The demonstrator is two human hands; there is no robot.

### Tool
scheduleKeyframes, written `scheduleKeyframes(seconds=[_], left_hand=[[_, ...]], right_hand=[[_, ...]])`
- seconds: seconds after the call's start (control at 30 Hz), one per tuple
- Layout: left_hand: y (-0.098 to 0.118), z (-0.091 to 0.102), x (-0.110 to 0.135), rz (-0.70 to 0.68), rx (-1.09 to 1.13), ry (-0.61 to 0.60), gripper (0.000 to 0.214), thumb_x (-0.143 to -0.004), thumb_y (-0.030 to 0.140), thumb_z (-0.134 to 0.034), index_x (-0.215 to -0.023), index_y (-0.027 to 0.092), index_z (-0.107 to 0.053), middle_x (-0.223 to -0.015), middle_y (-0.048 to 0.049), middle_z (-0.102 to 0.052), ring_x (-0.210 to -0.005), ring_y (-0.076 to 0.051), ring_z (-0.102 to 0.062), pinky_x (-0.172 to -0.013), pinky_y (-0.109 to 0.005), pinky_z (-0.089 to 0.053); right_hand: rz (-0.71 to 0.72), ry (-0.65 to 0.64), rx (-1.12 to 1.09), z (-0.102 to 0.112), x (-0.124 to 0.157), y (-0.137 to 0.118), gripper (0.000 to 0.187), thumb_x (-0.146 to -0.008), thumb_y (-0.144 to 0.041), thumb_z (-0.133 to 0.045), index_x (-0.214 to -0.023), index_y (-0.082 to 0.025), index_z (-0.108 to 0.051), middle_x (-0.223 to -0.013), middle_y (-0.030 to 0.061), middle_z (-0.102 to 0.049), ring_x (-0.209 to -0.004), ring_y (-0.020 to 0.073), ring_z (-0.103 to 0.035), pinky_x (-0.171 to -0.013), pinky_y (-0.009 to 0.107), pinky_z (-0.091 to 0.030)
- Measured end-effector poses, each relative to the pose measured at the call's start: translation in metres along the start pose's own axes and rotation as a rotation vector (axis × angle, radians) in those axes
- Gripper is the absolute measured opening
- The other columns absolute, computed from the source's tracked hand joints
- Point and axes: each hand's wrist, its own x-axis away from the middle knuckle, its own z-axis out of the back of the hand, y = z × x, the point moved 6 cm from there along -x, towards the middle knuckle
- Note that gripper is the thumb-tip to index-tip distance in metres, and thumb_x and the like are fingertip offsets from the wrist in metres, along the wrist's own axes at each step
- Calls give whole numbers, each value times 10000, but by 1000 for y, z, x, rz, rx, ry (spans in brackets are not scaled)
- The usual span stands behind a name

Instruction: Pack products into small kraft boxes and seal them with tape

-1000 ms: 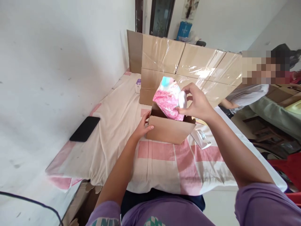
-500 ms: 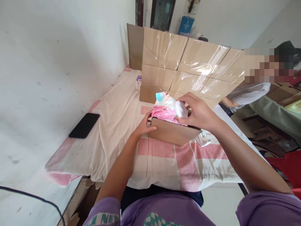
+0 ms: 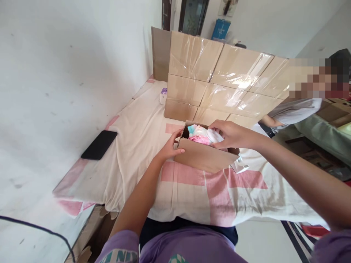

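A small open cardboard box [image 3: 204,159] sits on a cloth-covered table [image 3: 192,190]. My left hand [image 3: 170,148] grips the box's near left corner, fingers curled over the edge. Inside the box lies a pink, white and blue soft packet [image 3: 197,133] with a round white lid. My right hand [image 3: 233,134] reaches into the box from the right, with fingers closed on the packet by its lid. Most of the packet is below the box rim.
Several taped cardboard boxes [image 3: 219,80] are stacked behind the small box. A black phone [image 3: 99,145] lies at the table's left edge by the white wall. A tape dispenser [image 3: 241,166] sits right of the box. Another person [image 3: 296,109] is at the right.
My right hand has lowered the packet from above the box down into it. My left hand has stayed on the box's corner.
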Motion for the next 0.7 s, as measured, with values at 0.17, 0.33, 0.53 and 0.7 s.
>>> scheduleKeyframes(seconds=[0.17, 0.33, 0.53, 0.7], left_hand=[[2, -1, 2, -4, 14, 3, 1070, -738, 707, -782, -1599, 294, -299, -1646, -153, -351, -1498, -393, -370, -1155, -516, -387], [3, -2, 2, 5, 9, 24, 1055, -735, 733, -768, -1583, 284, -327, -1639, -161, -351, -1504, -399, -350, -1166, -517, -371], [8, -3, 4, 74, -19, -10, 1017, -783, 631, -784, -1601, 308, -274, -1653, -147, -331, -1513, -393, -342, -1176, -532, -368], [8, -1, 7, 108, -38, -21, 1042, -772, 613, -800, -1613, 334, -253, -1653, -136, -321, -1508, -411, -340, -1166, -541, -387]], right_hand=[[-60, -214, 39, 2, -16, 0, 503, -700, -490, -788, -1099, -211, -663, -1091, 79, -687, -895, 273, -657, -675, 319, -471], [22, -306, 172, -16, -27, -1, 301, -758, -316, -748, -1014, -196, -644, -1095, 110, -670, -863, 261, -651, -644, 318, -454], [154, -240, 290, -37, -44, 3, 43, -870, -172, -625, -835, -197, -624, -946, 104, -676, -755, 226, -623, -621, 319, -399], [86, -310, 289, -44, -42, 9, 228, -902, -171, -581, -677, -212, -586, -745, 77, -660, -599, 203, -564, -553, 339, -354]])
